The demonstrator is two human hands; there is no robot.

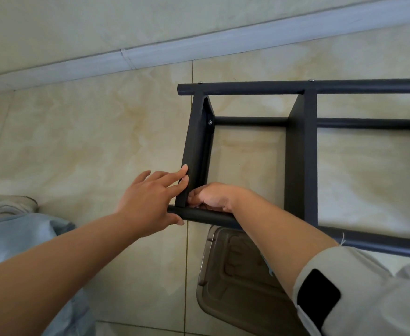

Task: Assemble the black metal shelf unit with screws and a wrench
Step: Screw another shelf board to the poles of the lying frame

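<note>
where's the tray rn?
Head view, bottom centre: the tray lies on the floor under the right forearm, just below the shelf frame's near tube.

The shelf frame (pixel 301 151) right of centre is matte black, with small silver screw heads (pixel 210 122) on it. The floor (pixel 82 141) is glossy cream tile with beige marbling and thin dark grout lines. The baseboard (pixel 174 50) across the top is pale grey-white. At lower centre the tray (pixel 235 287) is translucent grey-brown. At lower right the sleeve (pixel 373 299) is off-white with a black patch; at lower left the fabric (pixel 17 229) is light blue.
</note>
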